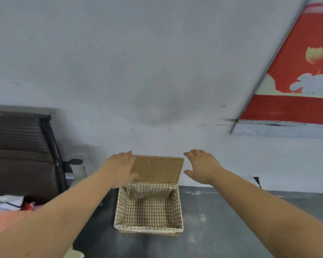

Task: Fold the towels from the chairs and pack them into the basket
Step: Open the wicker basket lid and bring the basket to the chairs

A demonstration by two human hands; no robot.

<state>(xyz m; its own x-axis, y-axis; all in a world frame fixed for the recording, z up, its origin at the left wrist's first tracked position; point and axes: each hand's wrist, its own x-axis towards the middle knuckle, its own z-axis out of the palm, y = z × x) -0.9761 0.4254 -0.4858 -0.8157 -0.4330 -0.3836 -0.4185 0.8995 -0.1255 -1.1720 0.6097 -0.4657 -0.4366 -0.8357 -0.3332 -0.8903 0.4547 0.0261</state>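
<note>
A woven wicker basket [119,207] with a checked cloth lining stands on the dark floor against the white wall, and nothing lies inside it. Its lid [158,169] is raised and leans back toward the wall. My left hand [120,167] lies against the lid's left edge with the fingers straight. To the right of the lid, my right hand [200,165] hovers with its fingers spread, apart from the lid. A pink cloth [6,222] shows at the lower left edge, partly hidden by my left arm.
A dark brown chair [22,151] with a black frame stands at the left, with white and red items [6,202] on its seat. A red poster [296,75] hangs on the wall at the upper right. A black plug [256,180] sits low on the wall.
</note>
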